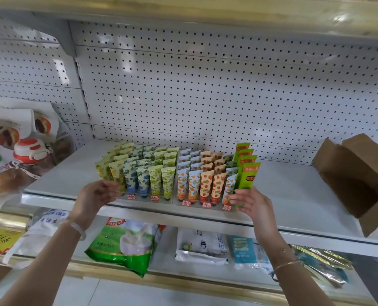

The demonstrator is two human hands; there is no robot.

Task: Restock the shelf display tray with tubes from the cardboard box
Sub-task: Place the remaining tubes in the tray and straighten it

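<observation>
the tubes (143, 180) run in bands: yellow fruit print at the left, then blue leaves, pale green, orange fruit on white, and peach with red spots. the tall cartons (247, 175) are bright green with orange labels. the cardboard box (349, 164) is plain brown, and the pegboard (205, 85) is white, dotted dark.
</observation>
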